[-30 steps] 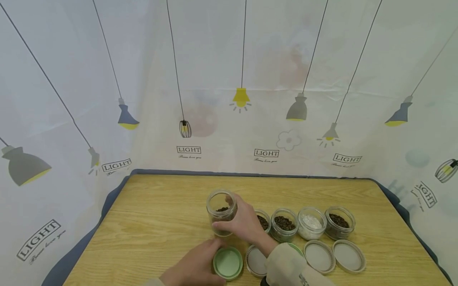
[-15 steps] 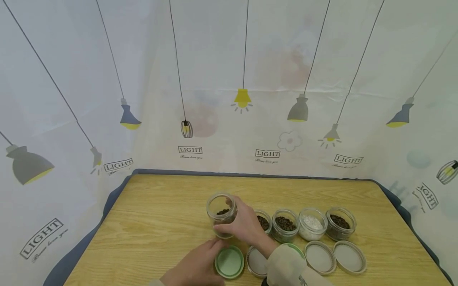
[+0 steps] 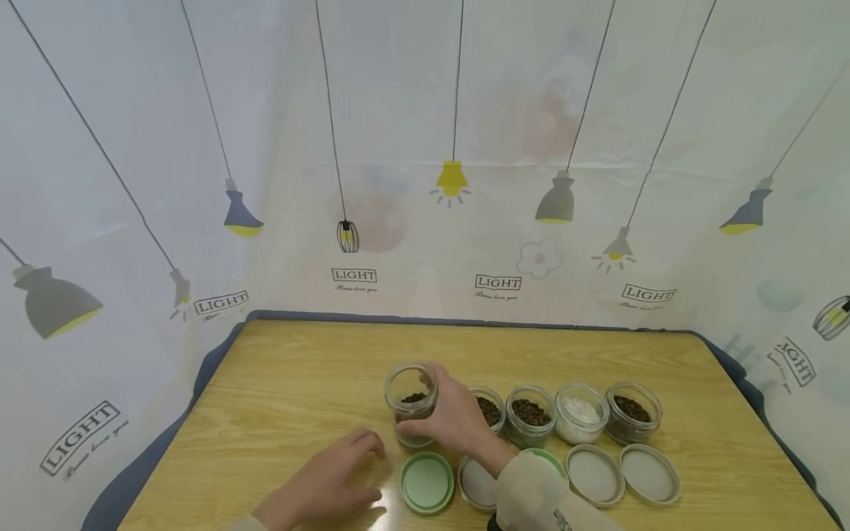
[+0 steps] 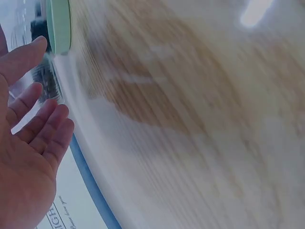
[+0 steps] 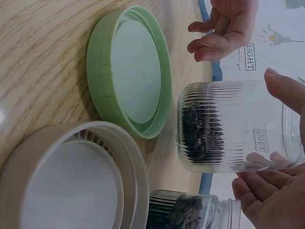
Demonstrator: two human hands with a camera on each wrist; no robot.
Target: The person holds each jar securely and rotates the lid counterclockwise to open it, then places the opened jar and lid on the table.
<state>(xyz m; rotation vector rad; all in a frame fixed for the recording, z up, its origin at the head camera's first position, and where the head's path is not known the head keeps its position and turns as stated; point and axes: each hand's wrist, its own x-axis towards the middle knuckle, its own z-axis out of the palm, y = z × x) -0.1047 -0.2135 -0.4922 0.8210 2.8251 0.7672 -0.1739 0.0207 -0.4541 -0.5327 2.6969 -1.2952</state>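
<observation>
My right hand (image 3: 454, 413) grips a ribbed glass jar (image 5: 233, 126) near its open rim, thumb on one side and fingers on the other. Dark beans (image 5: 202, 133) fill the lower part of this jar. A green lid (image 3: 427, 483) lies with its inside facing up on the table, just in front of the jar. To the left of that lid, my left hand (image 3: 325, 479) hovers apart from it with loosely bent fingers and nothing held. In the left wrist view the green lid (image 4: 59, 26) stands beyond the thumb.
Right of my right hand stands a row of open jars: dark beans (image 3: 531, 413), white grains (image 3: 579, 413) and more dark beans (image 3: 632, 413). Lids (image 3: 594, 476) lie in front of them on the wooden table (image 3: 285, 383). A printed curtain (image 3: 412, 147) surrounds the back and sides.
My left hand has drawn away from the green lid to the left. The gripped jar has come slightly nearer that lid.
</observation>
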